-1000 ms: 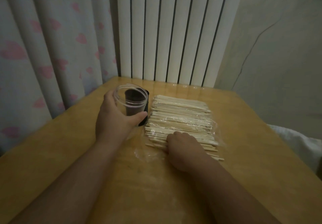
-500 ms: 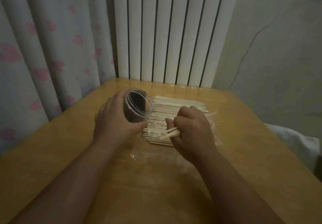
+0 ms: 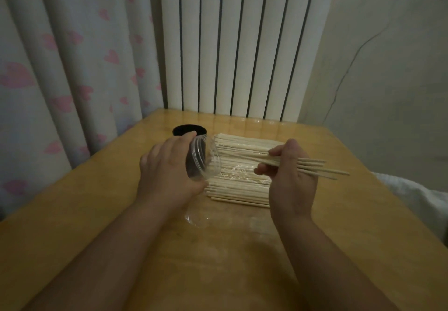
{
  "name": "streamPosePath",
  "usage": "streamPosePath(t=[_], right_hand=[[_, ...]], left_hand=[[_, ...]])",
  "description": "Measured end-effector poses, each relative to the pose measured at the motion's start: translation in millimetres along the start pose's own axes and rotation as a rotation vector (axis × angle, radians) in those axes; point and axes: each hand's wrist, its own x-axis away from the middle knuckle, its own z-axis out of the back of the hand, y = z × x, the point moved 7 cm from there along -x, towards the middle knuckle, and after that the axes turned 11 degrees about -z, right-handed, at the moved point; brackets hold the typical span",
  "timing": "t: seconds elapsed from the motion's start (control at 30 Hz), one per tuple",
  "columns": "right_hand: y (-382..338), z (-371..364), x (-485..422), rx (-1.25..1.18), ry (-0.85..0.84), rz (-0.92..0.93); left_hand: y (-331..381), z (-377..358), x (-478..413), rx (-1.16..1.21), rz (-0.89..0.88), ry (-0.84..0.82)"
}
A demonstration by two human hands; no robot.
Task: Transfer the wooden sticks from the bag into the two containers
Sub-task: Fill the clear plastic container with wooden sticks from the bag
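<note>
Fingers of the right hand [image 3: 288, 177] pinch a few wooden sticks [image 3: 322, 167] at centre right. The left hand [image 3: 169, 172] has its fingers wrapped around the tilted clear container [image 3: 206, 158], whose mouth faces those sticks. Between the hands, the bag [image 3: 238, 175] of sticks lies on the table [image 3: 351, 213]. A black container [image 3: 189, 130] stands behind the left hand.

Left hand [image 3: 167, 173] and right hand [image 3: 291, 186] bare. Forearms [image 3: 109, 245] likewise uncovered down to frame's lower edge.
</note>
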Motion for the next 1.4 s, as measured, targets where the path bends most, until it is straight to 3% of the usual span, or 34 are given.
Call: streamPosePath(t=[0.1,0.27,0.43,0.6,0.67,0.73,0.8,0.87,1.1,1.27,1.4], right_hand=[[13,-7,0,0.052,-0.068,-0.125],[31,-19,-3,0.200,-0.325,-0.288],[35,-18,-8,-0.008,-0.355,-0.336],[36,-22,-6,0.029,-0.409,-0.346],[36,-17,-7,0.192,-0.378,-0.322],[36,-16,-8,0.584,-0.373,-0.202],[39,-23,-2,0.967,-0.445,-0.085],[43,-29,4,1.151,-0.510,-0.048],[51,-38,10,1.323,-0.556,0.005],[54,-47,14,1.463,-0.564,0.180],[60,-44,13,1.482,-0.531,0.084]], left_hand=[[2,-2,0,0.028,-0.027,-0.029],[10,-3,0,0.021,-0.074,-0.064],[9,-3,-1,0.031,-0.065,-0.058],[3,-4,-2,0.027,-0.029,-0.047],[-2,-4,-2,0.024,-0.001,-0.037],[-5,-3,-2,0.027,0.024,-0.015],[-7,-3,-2,0.025,0.040,0.001],[-8,-3,-2,0.024,0.046,0.004],[-10,-4,-3,0.024,0.045,-0.004],[-10,-5,-3,0.025,0.049,0.005],[-10,-5,-3,0.031,0.047,0.007]])
